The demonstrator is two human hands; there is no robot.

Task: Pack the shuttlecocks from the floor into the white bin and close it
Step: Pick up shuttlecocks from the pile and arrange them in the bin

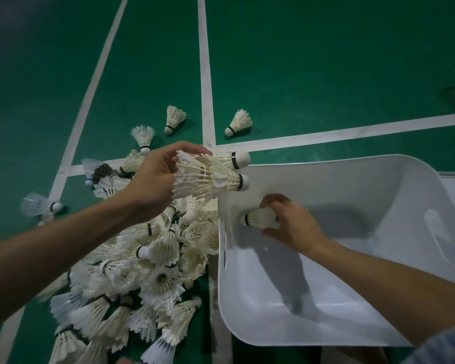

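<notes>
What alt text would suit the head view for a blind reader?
A left hand holds a bunch of shuttlecocks at the rim of a white bin; the right hand holds one shuttlecock inside. A pile lies on the green floor.

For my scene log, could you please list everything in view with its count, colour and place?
court floor: one, green with white lines
white bin: one, open, on the court floor at right
shuttlecock pile: too many to count, mostly white, left of the white bin
stray shuttlecocks: several, white, beyond the shuttlecock pile
held shuttlecocks: at least two, white, black-banded, at the white bin's left rim
single shuttlecock: one, white, inside the white bin
left hand: one, grips the held shuttlecocks
right hand: one, grips the single shuttlecock
</notes>
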